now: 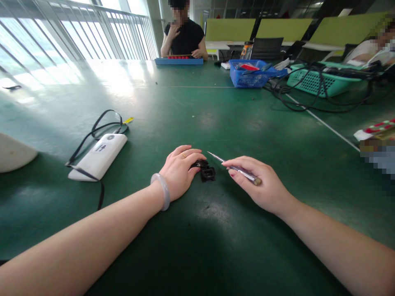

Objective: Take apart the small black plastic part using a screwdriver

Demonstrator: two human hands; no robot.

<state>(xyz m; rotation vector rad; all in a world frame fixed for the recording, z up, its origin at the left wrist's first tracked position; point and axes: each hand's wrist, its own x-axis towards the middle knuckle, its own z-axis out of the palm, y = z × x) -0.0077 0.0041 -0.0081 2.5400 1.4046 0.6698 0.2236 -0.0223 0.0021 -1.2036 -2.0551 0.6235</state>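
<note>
My left hand (182, 170), with a pale bangle (164, 192) at the wrist, rests on the green table, its fingers closed on a small black part (207, 174) at the middle. That part has a squarish frame lying flat, and its far end is partly hidden by the fingertips. To the right, my right hand (259, 181) grips a thin metal screwdriver (243, 172) between thumb and fingers. The tool's tip points up and left, a little beyond the black part and apart from it.
A white power bank (100, 158) with a black cable lies left. A white round object (15, 153) stands at the left edge. Blue (249, 80) and teal (327, 82) baskets with tangled cables sit back right. A person sits across, behind a blue tray (179, 61).
</note>
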